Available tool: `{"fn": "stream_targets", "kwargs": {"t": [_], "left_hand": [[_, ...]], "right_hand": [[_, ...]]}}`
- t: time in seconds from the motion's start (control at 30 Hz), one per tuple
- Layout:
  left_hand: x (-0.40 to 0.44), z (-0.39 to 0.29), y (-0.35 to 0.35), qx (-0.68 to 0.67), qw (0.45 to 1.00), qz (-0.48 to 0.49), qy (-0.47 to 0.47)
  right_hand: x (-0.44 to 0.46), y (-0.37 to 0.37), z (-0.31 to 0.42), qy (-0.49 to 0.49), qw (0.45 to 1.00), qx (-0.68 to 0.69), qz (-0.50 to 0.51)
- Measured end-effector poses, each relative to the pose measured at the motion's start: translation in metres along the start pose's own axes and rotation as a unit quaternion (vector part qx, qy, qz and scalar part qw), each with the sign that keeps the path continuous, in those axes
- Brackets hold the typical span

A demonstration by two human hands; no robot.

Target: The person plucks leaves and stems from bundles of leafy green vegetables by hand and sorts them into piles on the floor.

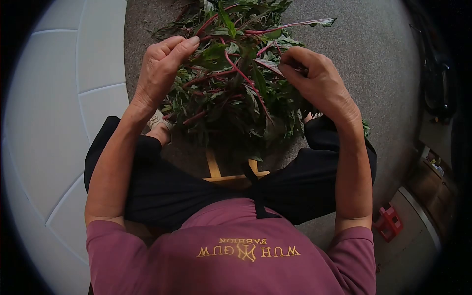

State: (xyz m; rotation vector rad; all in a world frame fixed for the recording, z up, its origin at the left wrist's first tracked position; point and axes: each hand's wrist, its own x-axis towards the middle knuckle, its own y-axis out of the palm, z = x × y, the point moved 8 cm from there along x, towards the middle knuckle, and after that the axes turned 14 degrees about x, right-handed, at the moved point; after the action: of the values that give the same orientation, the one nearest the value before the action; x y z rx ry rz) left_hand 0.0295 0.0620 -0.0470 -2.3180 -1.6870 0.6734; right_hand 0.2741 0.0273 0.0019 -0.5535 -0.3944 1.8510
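Observation:
A large heap of leafy greens [216, 105] with red-purple stalks lies on the ground between my feet. Above it, my left hand [168, 63] is closed in a pinch, thumb against forefinger, on the end of a leafy red stem [209, 24]. Across from it, my right hand [317, 74] has its fingers curled and its thumb and fingertips together at the tip of a purplish leaf [269, 65]. Long stems and leaves stretch between the two hands. The exact grip of the right fingertips is partly hidden.
A wooden stool [236, 176] shows between my legs. Pale tiles [54, 98] lie to the left, and rough grey floor [373, 64] runs to the right. At the right edge are a red plastic object [389, 222] and a black item [437, 83].

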Motion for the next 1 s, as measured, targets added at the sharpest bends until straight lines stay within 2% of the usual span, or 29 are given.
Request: {"fn": "stream_targets", "kwargs": {"t": [0.13,0.2,0.3,0.43,0.5,0.6,0.9,1.0], "left_hand": [[-0.005,-0.007,0.001,-0.054,0.998,0.009,-0.032],[-0.007,-0.001,0.001,-0.098,0.991,0.022,-0.084],[-0.005,0.014,0.002,-0.136,0.986,0.056,-0.082],[-0.007,0.020,0.003,-0.170,0.980,0.053,-0.091],[-0.006,0.031,0.004,-0.223,0.966,0.036,-0.127],[-0.001,0.038,0.008,-0.274,0.952,0.052,-0.127],[0.003,0.033,0.012,-0.306,0.940,0.116,-0.095],[0.003,0.038,0.006,-0.269,0.952,0.080,-0.124]], "right_hand": [[0.002,-0.002,0.003,-0.034,0.999,0.018,-0.033],[0.003,-0.007,0.008,-0.049,0.996,0.052,-0.052],[0.003,-0.011,0.009,-0.063,0.991,0.087,-0.075],[0.005,-0.015,0.010,-0.059,0.989,0.113,-0.071],[0.005,-0.018,0.007,-0.054,0.985,0.136,-0.088],[0.005,-0.022,0.005,-0.059,0.982,0.147,-0.106],[0.005,-0.032,0.002,-0.055,0.981,0.138,-0.123],[0.002,-0.036,0.003,-0.066,0.970,0.178,-0.151]]}}
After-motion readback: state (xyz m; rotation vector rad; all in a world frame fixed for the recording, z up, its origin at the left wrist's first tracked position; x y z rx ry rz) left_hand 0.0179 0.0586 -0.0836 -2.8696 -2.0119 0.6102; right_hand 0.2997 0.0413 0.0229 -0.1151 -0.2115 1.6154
